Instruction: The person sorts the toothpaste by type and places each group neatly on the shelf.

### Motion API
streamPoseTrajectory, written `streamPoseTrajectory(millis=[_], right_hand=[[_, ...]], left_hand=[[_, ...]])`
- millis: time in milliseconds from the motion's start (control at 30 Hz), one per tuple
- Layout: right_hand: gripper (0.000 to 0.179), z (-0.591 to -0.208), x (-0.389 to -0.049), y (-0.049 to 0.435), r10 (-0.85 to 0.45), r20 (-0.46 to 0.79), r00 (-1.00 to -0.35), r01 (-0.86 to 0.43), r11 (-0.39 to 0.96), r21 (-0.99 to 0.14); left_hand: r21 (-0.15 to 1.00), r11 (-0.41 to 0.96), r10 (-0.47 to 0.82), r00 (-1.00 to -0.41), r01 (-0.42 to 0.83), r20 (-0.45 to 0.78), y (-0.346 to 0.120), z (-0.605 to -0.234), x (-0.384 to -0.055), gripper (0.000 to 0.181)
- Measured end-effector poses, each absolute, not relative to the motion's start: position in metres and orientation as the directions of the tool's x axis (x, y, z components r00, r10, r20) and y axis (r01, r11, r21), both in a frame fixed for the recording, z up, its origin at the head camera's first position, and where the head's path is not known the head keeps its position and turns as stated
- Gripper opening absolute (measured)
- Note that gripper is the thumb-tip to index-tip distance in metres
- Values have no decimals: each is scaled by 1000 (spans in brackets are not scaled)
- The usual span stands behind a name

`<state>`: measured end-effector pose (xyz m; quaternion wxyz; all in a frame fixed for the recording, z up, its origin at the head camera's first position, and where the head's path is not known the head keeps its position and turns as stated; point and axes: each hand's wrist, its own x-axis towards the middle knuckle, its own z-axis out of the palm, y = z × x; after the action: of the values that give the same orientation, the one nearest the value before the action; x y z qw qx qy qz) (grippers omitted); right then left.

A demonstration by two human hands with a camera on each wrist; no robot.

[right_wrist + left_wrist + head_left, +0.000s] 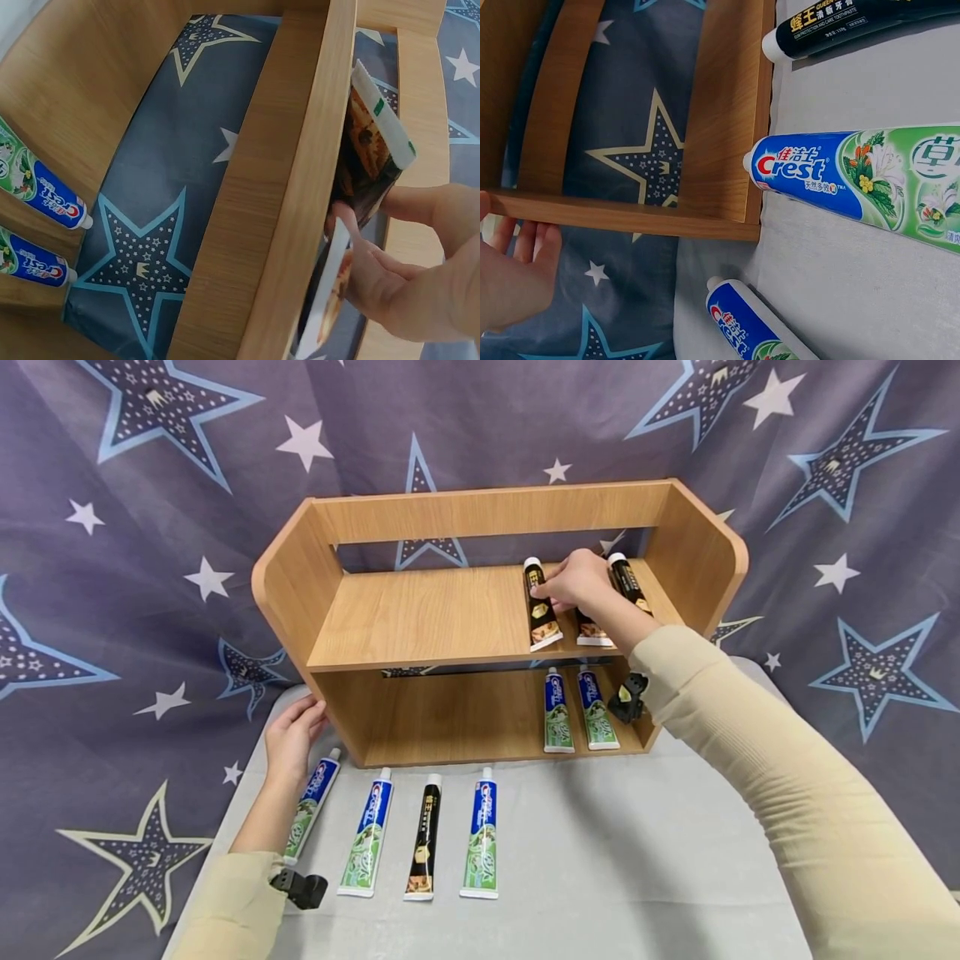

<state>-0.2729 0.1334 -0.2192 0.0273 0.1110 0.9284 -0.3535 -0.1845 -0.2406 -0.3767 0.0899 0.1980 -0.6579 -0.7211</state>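
A two-tier shelf unit [487, 514] stands on a table [592, 860], before a curtain [487, 410]. On its upper board [420, 618], three 蜂王 toothpaste tubes lie toward the right: one left [543, 617], one middle [592, 630], partly behind the right arm, and one right [632, 585]. The right hand [579, 581] is at the left one. On the lower board [450, 718], two Crest toothpaste tubes [557, 714] lie side by side near the right end. The left hand [291, 742] holds the left side panel [296, 577]. In front of the unit, left to right, lie a Crest tube beside the left forearm, another Crest tube [366, 835], a 蜂王 tube [425, 839] and a third Crest tube [481, 835].
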Motion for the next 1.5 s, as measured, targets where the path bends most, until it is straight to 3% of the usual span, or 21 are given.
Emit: streamPoseTrajectory(millis=[200,433,1033,1500], right_hand=[[41,-213,-267,136,172,-37,-984,162,802,-575],[40,-211,-258,143,121,-14,-993,105,796,-596],[36,-223,-198,168,-5,154,-988,-127,588,-799],[33,-263,-152,191,2,306,-952,-265,497,-826]], left_hand=[[983,-105,-389,-904,-150,-179,-240,-375,-183,42],[984,-95,-387,-905,-151,-177,-240,-374,-182,44],[984,-117,-394,-903,-135,-171,-240,-375,-182,43],[984,-127,-390,-906,-123,-164,-241,-373,-179,37]])
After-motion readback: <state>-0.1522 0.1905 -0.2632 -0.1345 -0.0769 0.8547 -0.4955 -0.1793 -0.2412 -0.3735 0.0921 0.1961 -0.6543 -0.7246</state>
